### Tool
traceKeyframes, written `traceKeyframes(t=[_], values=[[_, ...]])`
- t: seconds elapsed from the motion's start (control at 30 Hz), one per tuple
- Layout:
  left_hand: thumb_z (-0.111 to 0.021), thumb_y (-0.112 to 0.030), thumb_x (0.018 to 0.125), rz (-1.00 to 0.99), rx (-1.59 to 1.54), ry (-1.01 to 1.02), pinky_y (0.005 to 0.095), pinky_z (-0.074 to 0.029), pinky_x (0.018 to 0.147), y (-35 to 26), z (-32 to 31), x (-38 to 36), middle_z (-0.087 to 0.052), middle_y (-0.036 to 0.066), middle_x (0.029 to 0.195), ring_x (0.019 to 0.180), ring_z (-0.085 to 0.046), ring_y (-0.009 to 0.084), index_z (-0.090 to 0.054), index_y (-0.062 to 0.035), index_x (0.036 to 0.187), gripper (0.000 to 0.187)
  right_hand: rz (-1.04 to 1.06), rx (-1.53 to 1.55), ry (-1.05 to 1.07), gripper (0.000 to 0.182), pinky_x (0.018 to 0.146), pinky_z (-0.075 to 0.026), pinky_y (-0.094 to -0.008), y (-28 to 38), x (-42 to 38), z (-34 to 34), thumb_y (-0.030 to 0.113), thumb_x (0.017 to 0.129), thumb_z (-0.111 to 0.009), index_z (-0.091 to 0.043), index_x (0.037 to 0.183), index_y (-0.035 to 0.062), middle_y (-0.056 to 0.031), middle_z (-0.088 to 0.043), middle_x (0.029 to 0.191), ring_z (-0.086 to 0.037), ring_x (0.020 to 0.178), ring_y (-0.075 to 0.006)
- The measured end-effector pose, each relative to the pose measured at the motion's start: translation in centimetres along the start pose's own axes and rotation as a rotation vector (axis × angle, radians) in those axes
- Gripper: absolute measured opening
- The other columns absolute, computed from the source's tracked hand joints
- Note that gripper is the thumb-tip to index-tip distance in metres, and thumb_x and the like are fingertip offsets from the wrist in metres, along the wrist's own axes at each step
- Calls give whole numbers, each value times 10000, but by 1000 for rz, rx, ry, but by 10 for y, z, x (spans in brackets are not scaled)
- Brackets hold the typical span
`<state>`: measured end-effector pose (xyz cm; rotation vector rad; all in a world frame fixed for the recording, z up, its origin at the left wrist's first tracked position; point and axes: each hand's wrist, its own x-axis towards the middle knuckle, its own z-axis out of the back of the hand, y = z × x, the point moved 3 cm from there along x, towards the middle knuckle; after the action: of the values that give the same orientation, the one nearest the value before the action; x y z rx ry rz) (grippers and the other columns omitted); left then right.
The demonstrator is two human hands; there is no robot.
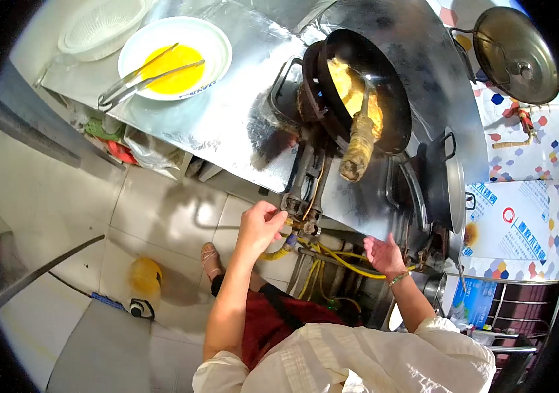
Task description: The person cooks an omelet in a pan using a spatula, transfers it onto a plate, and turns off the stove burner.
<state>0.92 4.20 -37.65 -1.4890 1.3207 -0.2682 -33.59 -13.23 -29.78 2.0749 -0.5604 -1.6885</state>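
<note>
My left hand is closed, its thumb and fingers pinched at the gas valve on the stove's front pipes; the exact contact point is partly hidden. Held open, my right hand has its fingers apart in front of the stove, with nothing in it. Above, a black wok sits tilted on the burner with yellow egg cooking in it. A ladle or spatula with a cloth-wrapped handle rests in the wok, its handle over the near rim.
A white bowl of beaten egg with metal tongs across it stands on the steel counter. Beside it is a white basket. More pans are at right. Yellow hoses run below; an oil jug stands on the floor.
</note>
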Motion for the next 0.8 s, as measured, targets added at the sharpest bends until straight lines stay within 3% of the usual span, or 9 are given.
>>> traceKeyframes(t=[0.1, 0.33, 0.43, 0.6, 0.67, 0.73, 0.8], values=[[-623, -134, 839, 33, 10, 7, 219, -408, 399, 1, 0, 1, -599, 77, 672, 486, -532, 99, -540, 32, 901, 196, 0, 8, 13, 686, 736, -520, -355, 0, -1, 1, 572, 901, -325, -449, 1167, -48, -170, -603, 1039, -609, 868, -258], [-627, -123, 829, 43, 6, 31, 224, -424, 405, -2, 0, 2, -604, 113, 679, 487, -545, 120, -532, 45, 913, 210, 43, 66, 49, 672, 738, -523, -362, 3, -8, 11, 558, 913, -312, -462, 1149, -52, -171, -604, 1036, -615, 880, -260], [-633, -177, 840, 67, -42, 56, 228, -421, 404, -2, 1, 3, -600, 105, 697, 491, -556, 123, -517, 40, 989, 287, 52, 96, 65, 664, 738, -529, -357, 4, -11, 18, 555, 914, -312, -471, 1136, -50, -167, -610, 1027, -618, 884, -256], [-615, -274, 856, 184, 155, -39, 244, -439, 418, -30, 13, -7, -602, 119, 674, 481, -566, 148, -517, 26, 959, 332, 97, 249, 155, 627, 749, -536, -364, 20, -24, 20, 519, 926, -326, -498, 1098, -58, -193, -618, 1022, -637, 869, -274], [-591, -263, 875, -5, 213, -329, 251, -438, 416, -43, 29, -7, -580, 88, 636, 457, -548, 146, -521, 19, 947, 300, 142, 258, 214, 613, 742, -539, -356, 33, -24, 23, 506, 930, -331, -514, 1082, -59, -193, -626, 1005, -638, 867, -271], [-580, -232, 885, -101, 245, -412, 243, -459, 470, -92, 16, -18, -576, 73, 677, 550, -573, 139, -527, 9, 932, 251, 172, 258, 187, 614, 726, -541, -336, 49, -23, 17, 511, 925, -352, -514, 1100, -54, -183, -624, 1020, -639, 862, -254], [-602, -222, 868, -559, 423, -515, 264, -473, 589, -144, -6, -23, -593, 81, 711, 639, -582, 142, -552, 42, 916, 273, 199, 187, 269, 620, 739, -536, -340, 70, -23, -4, 517, 918, -373, -503, 1125, -53, -169, -613, 1051, -631, 886, -235]])
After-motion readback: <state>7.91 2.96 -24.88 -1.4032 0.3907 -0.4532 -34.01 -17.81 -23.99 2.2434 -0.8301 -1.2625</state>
